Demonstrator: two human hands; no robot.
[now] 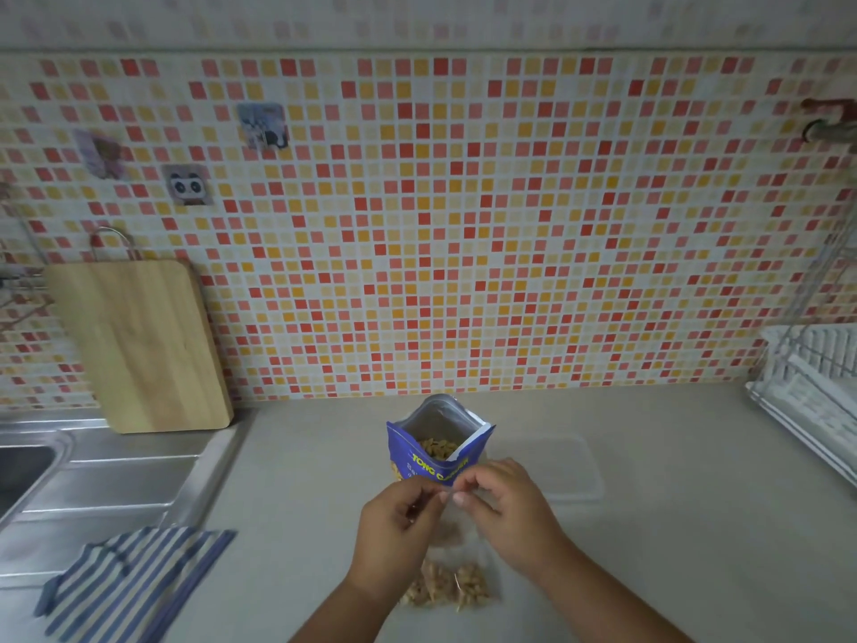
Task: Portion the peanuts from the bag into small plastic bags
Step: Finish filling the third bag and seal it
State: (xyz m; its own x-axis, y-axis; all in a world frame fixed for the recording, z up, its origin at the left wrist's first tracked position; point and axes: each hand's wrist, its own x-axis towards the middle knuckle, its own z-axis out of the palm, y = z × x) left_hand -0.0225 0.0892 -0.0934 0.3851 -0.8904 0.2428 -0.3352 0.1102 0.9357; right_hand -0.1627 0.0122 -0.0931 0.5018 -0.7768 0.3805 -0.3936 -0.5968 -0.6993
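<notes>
Both hands (447, 501) pinch small plastic bag (457, 517) top

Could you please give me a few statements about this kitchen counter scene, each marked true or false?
1. The blue peanut bag stands open on the counter. True.
2. The left hand and right hand pinch the top of a small clear bag with their fingers. True.
3. The wooden cutting board lies flat on the counter. False: it leans upright against the tiled wall.
4. The striped cloth lies to the right of the hands. False: it lies to their left, by the sink.
5. Filled small bags of peanuts lie between the forearms. True.
</notes>
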